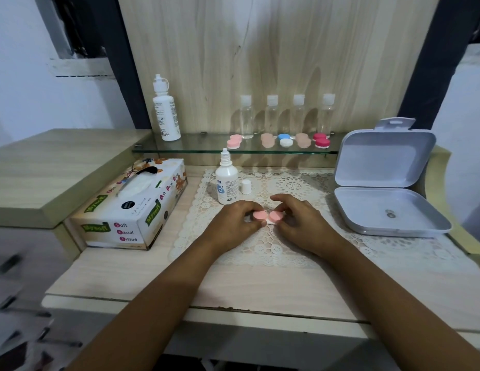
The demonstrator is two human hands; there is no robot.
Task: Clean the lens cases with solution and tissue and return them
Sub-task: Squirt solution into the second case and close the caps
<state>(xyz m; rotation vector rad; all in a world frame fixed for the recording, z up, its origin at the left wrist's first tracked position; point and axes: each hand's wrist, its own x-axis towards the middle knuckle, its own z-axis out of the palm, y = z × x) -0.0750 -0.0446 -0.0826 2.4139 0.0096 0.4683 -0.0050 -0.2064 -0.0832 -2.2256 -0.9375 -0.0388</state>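
The pink plastic twin-cup lens case (267, 216) lies long axis left-to-right (equally near both): left hand (235, 223) pinches its left end, right hand (300, 223) its right.

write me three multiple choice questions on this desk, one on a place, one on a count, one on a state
1. Where is the flowered cardboard tissue box relative to the white lace mat?
A. left of it
B. right of it
C. on top of it

2. How many clear plastic bottles with white caps stand on the glass shelf?
A. two
B. four
C. six

3. What are the left hand and right hand doing?
A. lying flat on the desk
B. both gripping one pink plastic lens case
C. holding a bottle each

Answers: 1 A, the box sits at the mat's left edge; 2 B, four stand in a row; 3 B, each hand pinches one end of the case.
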